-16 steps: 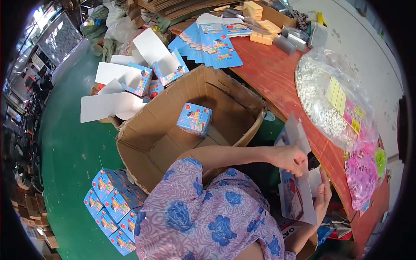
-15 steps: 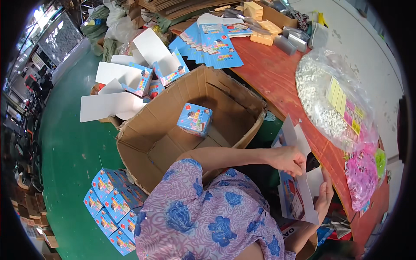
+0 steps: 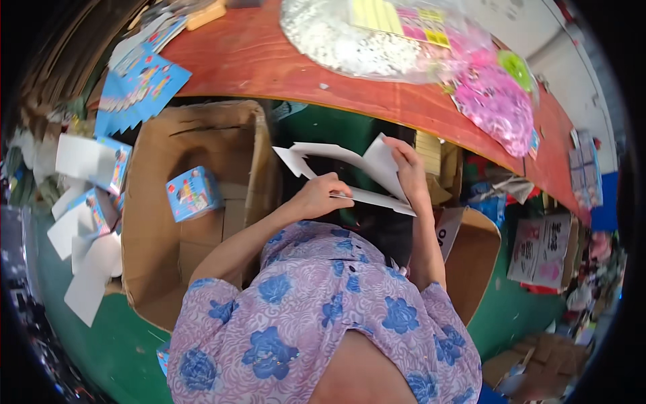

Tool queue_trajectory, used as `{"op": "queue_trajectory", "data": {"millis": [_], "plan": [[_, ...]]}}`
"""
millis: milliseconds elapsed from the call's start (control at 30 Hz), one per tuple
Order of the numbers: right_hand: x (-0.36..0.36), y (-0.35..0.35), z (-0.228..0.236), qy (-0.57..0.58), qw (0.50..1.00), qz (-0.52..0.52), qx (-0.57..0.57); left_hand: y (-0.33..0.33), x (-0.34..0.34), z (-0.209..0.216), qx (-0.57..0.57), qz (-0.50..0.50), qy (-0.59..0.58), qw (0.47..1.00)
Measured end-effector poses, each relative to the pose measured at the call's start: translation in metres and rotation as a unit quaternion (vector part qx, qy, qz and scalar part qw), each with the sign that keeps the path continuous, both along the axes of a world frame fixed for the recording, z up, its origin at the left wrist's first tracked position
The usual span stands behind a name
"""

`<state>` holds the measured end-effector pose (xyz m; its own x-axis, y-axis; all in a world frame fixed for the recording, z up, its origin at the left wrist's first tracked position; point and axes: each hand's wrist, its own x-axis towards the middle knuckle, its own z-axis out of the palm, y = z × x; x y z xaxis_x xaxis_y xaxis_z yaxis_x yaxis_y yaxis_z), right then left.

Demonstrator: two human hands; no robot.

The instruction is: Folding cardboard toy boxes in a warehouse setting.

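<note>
Below the table edge, both hands [image 3: 323, 195] [image 3: 408, 168] hold a flat carton blank [image 3: 350, 165] lengthwise left-right.

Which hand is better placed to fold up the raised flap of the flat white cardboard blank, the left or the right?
Probably the right hand: its fingers already pinch the raised flap of the flat white cardboard blank. The left hand grips the blank's lower edge, steadying it.

Folded box [image 3: 192, 193] — inside open carton [image 3: 202, 135], left of both hands; flat box blanks [image 3: 141, 84] and bagged pieces [image 3: 377, 40] — on table [image 3: 269, 60] beyond.
</note>
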<state>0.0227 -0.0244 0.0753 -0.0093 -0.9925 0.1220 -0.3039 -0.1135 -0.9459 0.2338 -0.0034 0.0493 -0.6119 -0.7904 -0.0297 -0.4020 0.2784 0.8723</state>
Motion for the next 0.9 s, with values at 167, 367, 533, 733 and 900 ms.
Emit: {"op": "queue_trajectory", "data": {"millis": [167,367,533,733,900], "plan": [[-0.023,0.007,0.000,-0.028,0.997,-0.075,-0.021,-0.028,0.009,0.043,0.136,-0.014,0.171,0.976],[-0.059,0.030,-0.034,0.289,0.948,-0.106,-0.080,-0.016,-0.028,0.011,0.217,0.015,0.198,0.956],[-0.038,0.066,-0.032,0.545,0.820,-0.031,-0.172,-0.003,-0.041,-0.006,0.247,0.068,0.176,0.950],[-0.032,0.088,-0.023,0.450,0.835,0.203,-0.245,-0.009,-0.038,-0.011,0.250,0.062,0.168,0.952],[-0.043,0.087,-0.016,0.351,0.920,0.168,-0.053,-0.010,-0.045,-0.004,0.254,0.041,0.161,0.953]]}}
